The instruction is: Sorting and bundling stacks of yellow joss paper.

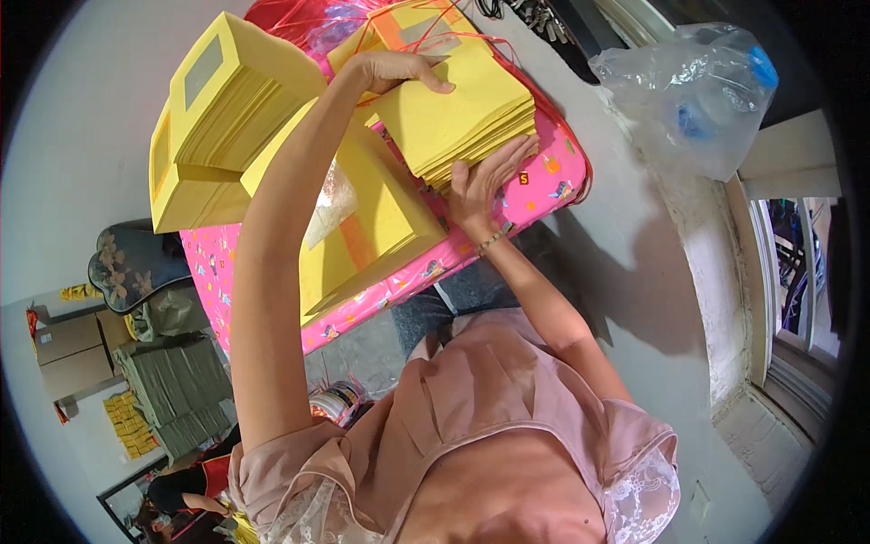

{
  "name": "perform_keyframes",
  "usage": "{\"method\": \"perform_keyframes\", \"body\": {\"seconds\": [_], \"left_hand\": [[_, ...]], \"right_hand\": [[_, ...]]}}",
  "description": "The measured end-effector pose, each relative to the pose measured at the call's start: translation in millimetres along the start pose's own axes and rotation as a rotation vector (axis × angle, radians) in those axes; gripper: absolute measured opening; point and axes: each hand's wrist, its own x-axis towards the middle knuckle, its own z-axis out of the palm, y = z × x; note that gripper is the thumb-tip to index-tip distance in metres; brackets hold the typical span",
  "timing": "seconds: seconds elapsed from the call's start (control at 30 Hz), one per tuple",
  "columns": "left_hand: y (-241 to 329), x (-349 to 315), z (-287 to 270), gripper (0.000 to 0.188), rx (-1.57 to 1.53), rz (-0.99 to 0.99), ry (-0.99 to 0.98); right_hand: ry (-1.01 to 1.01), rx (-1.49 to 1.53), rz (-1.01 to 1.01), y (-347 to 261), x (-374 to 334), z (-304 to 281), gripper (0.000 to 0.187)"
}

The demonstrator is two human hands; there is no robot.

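Observation:
A thick stack of yellow paper (458, 113), its layered edges facing me, rests at the far right of a table with a pink patterned cover (544, 186). My left hand (399, 72) grips the stack's far-left edge, thumb over the top; its other fingers are partly hidden. Against the near edge lies my right hand (488, 181), flat, with fingers stretched out. Nearer me sits another yellow paper bundle (390, 218) with an orange strip and a clear plastic piece (332, 207) on it; my left forearm hides part of it.
Tall yellow paper stacks (245, 86) stand at the table's left. Red plastic strings (362, 32) lie at its far side. A clear plastic bag (693, 100) is at the right, by a window frame (766, 272). Another person (195, 494) and cartons (77, 349) appear at lower left.

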Motion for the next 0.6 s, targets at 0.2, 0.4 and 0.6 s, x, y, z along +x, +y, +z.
{"method": "perform_keyframes", "body": {"seconds": [0.2,0.4,0.6], "left_hand": [[-3,-1,0,0.071,0.034,-0.037,0.056],[2,-13,9,0.094,0.113,-0.022,0.181],[1,-18,14,0.098,0.035,0.018,0.139]], "right_hand": [[-0.081,0.013,0.014,-5,0,-11,0.105],[-0.165,-0.122,-0.147,-1,-15,-17,0.111],[-0.122,-0.231,-0.261,4,-23,4,0.117]]}}
